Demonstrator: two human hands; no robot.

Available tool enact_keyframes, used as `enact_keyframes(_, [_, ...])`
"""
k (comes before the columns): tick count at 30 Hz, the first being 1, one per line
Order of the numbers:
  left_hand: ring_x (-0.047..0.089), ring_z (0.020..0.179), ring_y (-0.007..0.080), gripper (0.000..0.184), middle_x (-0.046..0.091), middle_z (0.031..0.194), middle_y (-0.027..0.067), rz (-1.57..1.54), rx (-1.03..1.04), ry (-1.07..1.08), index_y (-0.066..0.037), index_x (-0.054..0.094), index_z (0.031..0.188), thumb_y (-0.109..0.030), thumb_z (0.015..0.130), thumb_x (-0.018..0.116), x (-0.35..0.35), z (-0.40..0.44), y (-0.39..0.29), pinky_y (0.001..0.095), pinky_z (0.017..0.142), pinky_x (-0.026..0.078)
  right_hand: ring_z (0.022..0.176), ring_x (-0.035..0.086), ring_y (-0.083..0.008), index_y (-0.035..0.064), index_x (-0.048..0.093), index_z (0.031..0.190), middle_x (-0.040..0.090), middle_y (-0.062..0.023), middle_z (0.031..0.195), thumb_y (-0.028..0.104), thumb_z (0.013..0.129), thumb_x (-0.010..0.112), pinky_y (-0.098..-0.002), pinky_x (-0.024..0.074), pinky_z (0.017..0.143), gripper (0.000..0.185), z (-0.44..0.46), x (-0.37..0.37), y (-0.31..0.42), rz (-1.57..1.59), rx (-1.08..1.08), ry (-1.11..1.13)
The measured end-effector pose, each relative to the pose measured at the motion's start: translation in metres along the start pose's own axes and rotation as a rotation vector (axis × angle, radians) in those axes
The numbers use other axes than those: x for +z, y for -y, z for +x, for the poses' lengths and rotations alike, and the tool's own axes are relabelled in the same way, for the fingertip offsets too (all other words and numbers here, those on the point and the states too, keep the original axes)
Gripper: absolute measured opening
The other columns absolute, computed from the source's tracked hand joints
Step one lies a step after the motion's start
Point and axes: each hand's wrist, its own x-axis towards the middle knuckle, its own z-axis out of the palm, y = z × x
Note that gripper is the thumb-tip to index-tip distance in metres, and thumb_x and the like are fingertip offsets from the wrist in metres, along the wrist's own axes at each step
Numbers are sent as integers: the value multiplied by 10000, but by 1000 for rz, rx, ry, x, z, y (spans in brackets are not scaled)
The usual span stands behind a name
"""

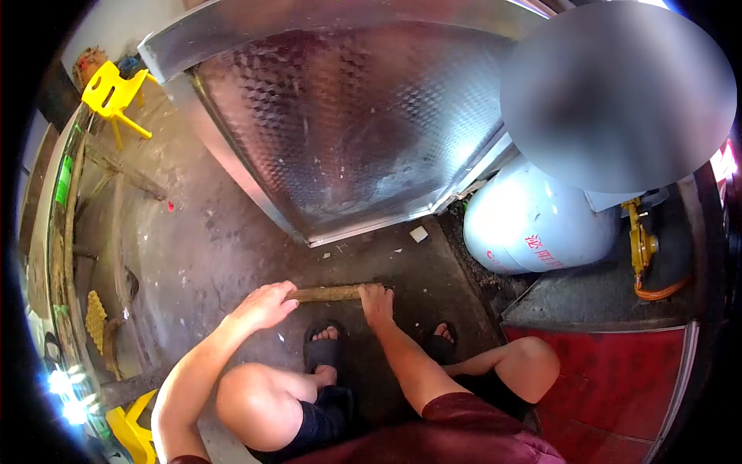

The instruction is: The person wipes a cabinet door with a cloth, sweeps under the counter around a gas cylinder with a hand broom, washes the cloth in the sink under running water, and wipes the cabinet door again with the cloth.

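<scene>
A short wooden stick is held level above the floor, in front of my feet. Its left end is in my left hand, whose fingers are closed round it. My right hand grips the other end from above. The bare middle of the wood shows between the two hands. Below it, my sandalled feet rest on the dark floor.
A metal-framed patterned panel stands ahead. To its right are a pale gas cylinder and a yellow valve with an orange hose. A yellow chair is at far left, a red panel at lower right.
</scene>
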Motion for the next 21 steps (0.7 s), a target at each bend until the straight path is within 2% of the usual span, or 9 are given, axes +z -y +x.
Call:
enact_keyframes(3, [556,1084,383,372,601,1121,218,163,45,118,-23,542,1166,-254,874,546,15,39,-20,461,918,446,1040,552,-285,123,535,1083,569,-78,1047,169,847,522,-456,447,790,240,1,18,3,-42,-78,-255])
enact_keyframes(7, [618,1053,300,368,639,1118,172,384,-161,478,-67,575,1185,-234,858,553,57,77,-78,452,863,494,1013,570,-321,99,528,1067,588,-124,1021,216,797,592,-461,460,799,301,-4,38,2,233,-61,125])
enact_keyframes(9, [628,1039,288,398,645,1123,145,489,-144,602,-80,556,1215,-231,847,575,87,95,-85,451,832,504,996,580,-337,83,511,1069,587,-149,1037,243,758,638,-464,466,809,372,-25,20,-7,288,-113,256])
enact_keyframes(11, [623,1032,308,435,640,1129,135,599,1,552,-82,525,1236,-252,839,582,122,99,-84,456,800,510,1008,581,-360,43,487,1083,562,-190,1090,227,798,623,-470,472,824,365,-54,-17,-19,400,-19,335])
enact_keyframes(14, [616,1055,298,475,648,1103,136,466,-157,479,-106,499,1273,-192,817,601,156,103,-99,462,825,499,993,569,-407,40,453,1104,571,-213,1045,240,789,636,-475,455,837,416,-91,-7,-48,748,196,268])
enact_keyframes(15, [597,1073,324,497,622,1135,165,401,-114,382,-86,477,1278,-155,801,598,178,104,-100,449,870,481,983,563,-425,48,442,1111,582,-215,1009,251,774,647,-476,445,840,443,-104,-2,-61,888,282,202])
enact_keyframes(18, [561,1109,366,446,579,1196,202,-94,349,98,-58,490,1254,-181,832,568,288,155,-80,478,881,460,1061,522,-435,44,446,1109,554,-262,1102,257,809,607,-466,434,866,401,-150,-8,-103,1088,715,237])
enact_keyframes(20, [545,1071,422,428,562,1191,228,-185,363,246,-46,481,1229,-184,830,552,277,158,-142,494,878,449,1103,513,-420,35,447,1172,535,-267,1176,243,819,591,-453,436,881,434,-187,10,-118,993,819,-31])
enact_keyframes(21, [550,1056,424,401,571,1170,230,-190,391,209,-47,492,1206,-194,837,549,286,158,-158,496,872,450,1124,509,-412,31,447,1203,525,-270,1212,237,824,583,-447,437,888,453,-196,17,-125,937,858,-164])
